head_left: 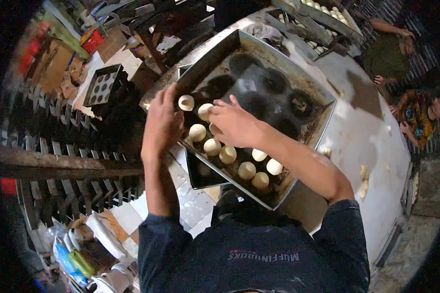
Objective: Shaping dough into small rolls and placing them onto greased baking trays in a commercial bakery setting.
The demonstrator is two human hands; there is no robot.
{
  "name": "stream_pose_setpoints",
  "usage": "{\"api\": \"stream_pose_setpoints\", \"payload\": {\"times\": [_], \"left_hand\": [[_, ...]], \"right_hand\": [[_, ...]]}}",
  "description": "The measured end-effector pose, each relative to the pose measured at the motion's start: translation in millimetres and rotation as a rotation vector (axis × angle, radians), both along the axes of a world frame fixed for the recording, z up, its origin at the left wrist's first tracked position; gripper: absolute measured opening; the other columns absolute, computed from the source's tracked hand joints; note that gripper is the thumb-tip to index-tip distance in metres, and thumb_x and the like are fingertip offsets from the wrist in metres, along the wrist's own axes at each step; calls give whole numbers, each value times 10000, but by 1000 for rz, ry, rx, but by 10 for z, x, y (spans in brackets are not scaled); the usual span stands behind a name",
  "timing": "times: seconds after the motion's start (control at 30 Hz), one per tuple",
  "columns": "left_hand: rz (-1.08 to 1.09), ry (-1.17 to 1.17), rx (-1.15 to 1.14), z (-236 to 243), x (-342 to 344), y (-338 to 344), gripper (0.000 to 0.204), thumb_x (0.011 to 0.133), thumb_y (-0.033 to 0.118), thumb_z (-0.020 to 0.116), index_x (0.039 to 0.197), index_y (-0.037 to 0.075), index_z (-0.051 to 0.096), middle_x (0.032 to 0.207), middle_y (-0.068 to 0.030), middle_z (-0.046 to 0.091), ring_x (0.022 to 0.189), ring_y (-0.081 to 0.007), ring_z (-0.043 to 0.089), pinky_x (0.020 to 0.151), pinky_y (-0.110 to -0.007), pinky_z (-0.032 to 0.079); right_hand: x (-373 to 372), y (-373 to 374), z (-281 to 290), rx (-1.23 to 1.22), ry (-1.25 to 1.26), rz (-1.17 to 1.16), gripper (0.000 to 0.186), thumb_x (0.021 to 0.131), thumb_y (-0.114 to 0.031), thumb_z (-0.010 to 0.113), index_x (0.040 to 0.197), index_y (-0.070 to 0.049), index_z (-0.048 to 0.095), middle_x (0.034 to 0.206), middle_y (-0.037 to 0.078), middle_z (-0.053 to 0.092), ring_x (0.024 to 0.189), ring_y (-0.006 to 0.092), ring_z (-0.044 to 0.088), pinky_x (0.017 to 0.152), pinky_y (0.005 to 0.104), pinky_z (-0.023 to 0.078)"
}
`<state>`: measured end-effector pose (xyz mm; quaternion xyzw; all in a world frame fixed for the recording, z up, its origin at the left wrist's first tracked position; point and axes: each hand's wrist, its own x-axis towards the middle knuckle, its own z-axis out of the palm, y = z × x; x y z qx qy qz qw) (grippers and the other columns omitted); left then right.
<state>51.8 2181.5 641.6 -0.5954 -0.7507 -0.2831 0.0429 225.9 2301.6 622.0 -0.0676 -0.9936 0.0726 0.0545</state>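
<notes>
A deep, dark-stained baking tray [322,122] lies tilted in front of me. Pale round dough balls [228,155], several of them, sit along its near left side. My left hand [162,122] is closed at the tray's left corner, fingers over the rim, beside one dough ball. Reaching across the tray, my right hand [235,122] has its fingers closed around a dough ball [205,112]; part of that ball is hidden by the fingers. Dark round marks cover the tray's far floor.
Beneath the tray, a pale floured table [376,161] stretches to the right, with dough scraps [363,181] on it. More trays of dough balls [327,12] stand at the far right, near two other people. A slatted rack [73,163] is on my left, with a smaller tray [102,87] beyond it.
</notes>
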Motion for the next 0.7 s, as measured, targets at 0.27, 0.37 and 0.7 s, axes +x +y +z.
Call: {"api": "stream_pose_setpoints", "payload": {"times": [0.27,0.37,0.7], "left_hand": [[-759,-595,133,213,1856,-192,261,612,10,695,837,134,653,712,11,632,604,-185,521,535,-318,391],[-1323,-964,-118,-125,3064,-160,211,692,123,752,847,66,621,721,-94,537,642,-236,514,567,-347,419],[-1130,-607,-242,-1521,6234,2132,270,810,175,695,1030,30,636,958,-114,642,893,-216,602,716,-330,475]], "right_hand": [[2588,343,-210,-98,991,-894,107,796,-12,616,754,-3,518,714,56,536,630,143,497,589,270,408],[3936,-12,-1475,-129,962,-1537,188,830,-127,611,712,-41,492,625,42,518,580,131,495,556,273,414],[6091,-1411,-2309,-294,1258,-1750,69,881,-83,510,845,-33,541,792,64,542,724,191,550,661,332,456]]}}
